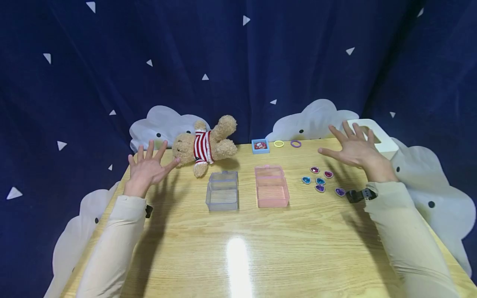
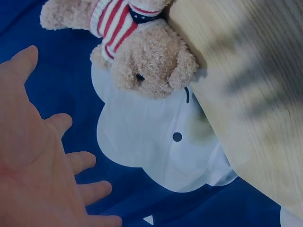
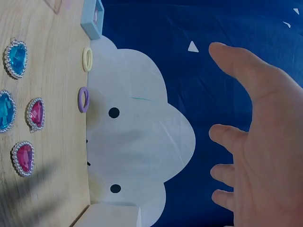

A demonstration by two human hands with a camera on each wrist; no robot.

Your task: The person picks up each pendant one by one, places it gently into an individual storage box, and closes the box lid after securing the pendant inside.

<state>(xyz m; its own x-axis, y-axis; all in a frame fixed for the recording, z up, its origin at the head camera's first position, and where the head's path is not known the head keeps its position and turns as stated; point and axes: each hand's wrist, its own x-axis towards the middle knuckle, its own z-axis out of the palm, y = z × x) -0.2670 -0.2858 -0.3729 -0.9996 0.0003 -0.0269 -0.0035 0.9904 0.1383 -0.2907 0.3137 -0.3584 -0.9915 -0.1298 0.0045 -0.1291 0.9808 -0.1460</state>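
Note:
My left hand [image 1: 146, 170] is raised over the table's left side with its fingers spread, holding nothing. Nearest to it lies a teddy bear [image 1: 203, 145] in a red-and-white striped shirt, on its side at the back edge. On the right, my right hand [image 1: 354, 150] is also raised with spread fingers and holds nothing. Below and left of it lie several heart-shaped gems with beaded rims: pink [image 1: 328, 174], blue [image 1: 306, 180] and purple [image 1: 340, 192]. Two lidded boxes stand mid-table with lids up, a clear grey box [image 1: 222, 198] and a pink box [image 1: 273, 198].
A small blue square box [image 1: 260, 146] with a picture inside sits at the back edge, beside a yellow ring [image 1: 278, 143] and a purple ring [image 1: 296, 143]. A white container [image 1: 387, 145] stands at the back right corner. Behind the table hangs a dark blue curtain [image 1: 223, 49].

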